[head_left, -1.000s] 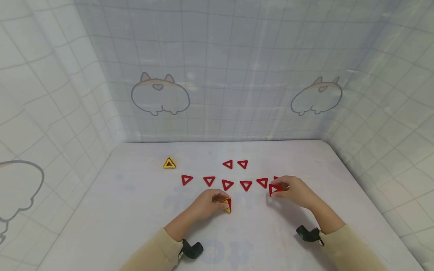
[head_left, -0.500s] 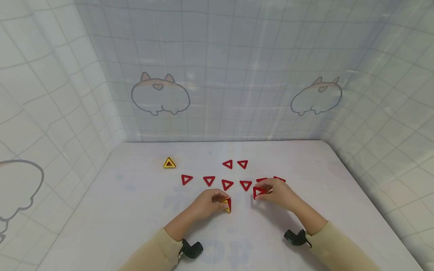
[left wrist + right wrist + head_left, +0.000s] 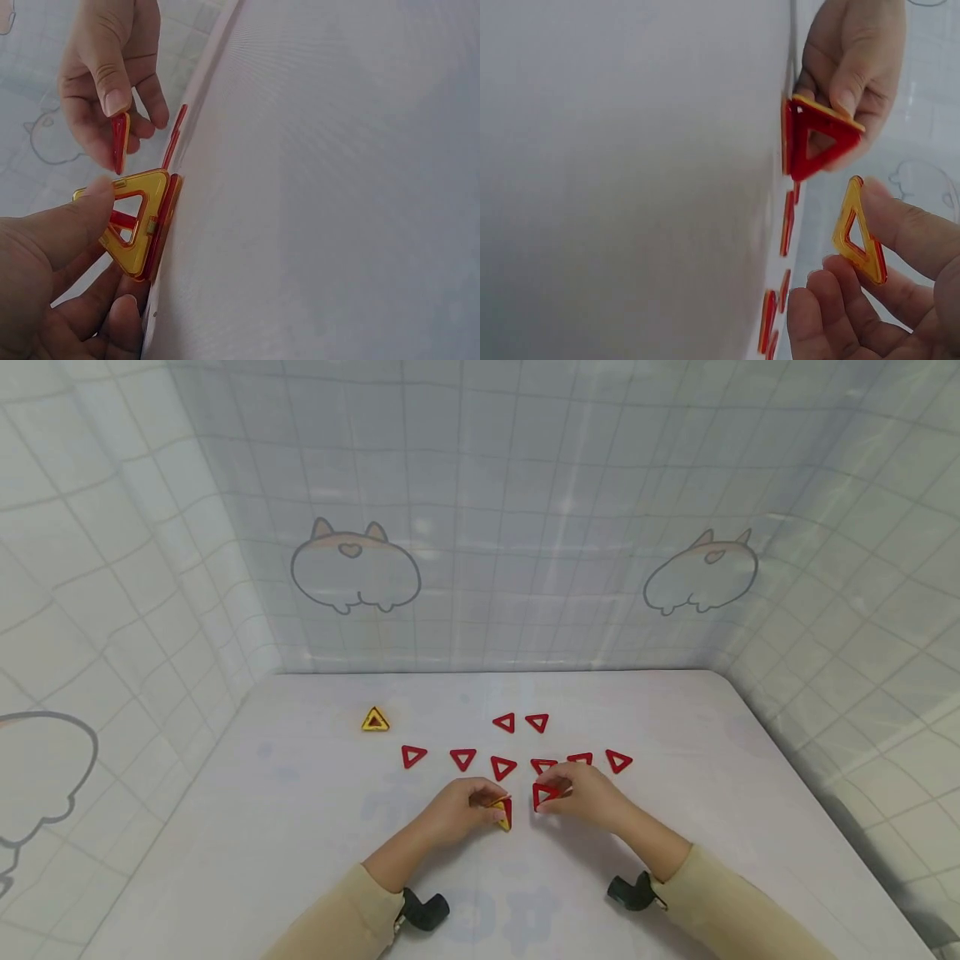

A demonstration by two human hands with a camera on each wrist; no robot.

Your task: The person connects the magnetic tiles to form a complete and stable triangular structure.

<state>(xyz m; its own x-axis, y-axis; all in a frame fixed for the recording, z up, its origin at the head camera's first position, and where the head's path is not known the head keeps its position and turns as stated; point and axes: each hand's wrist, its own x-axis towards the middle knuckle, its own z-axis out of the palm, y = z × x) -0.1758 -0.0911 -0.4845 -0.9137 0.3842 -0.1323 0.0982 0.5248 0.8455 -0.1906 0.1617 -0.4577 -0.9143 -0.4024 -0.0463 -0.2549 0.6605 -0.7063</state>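
Head view: left hand [image 3: 459, 810] and right hand [image 3: 588, 797] each pinching triangle work.
Over the white table [image 3: 285, 860], the left holds a cluster of joined triangles [image 3: 507, 810]; the right grips one loose hollow triangle [image 3: 536, 797] just beside it, not touching, with red triangles [image 3: 497, 768] lying beyond. Left wrist view: the thumb presses the cluster's yellow face (whether its base bears on the table, I can't tell). Right wrist view: thumb and fingertips pinch the loose piece by its rim. I'd guess light, stiff, slightly slick plastic; the outer edges seem the best hold, and squeezing the cluster could shift its joints.
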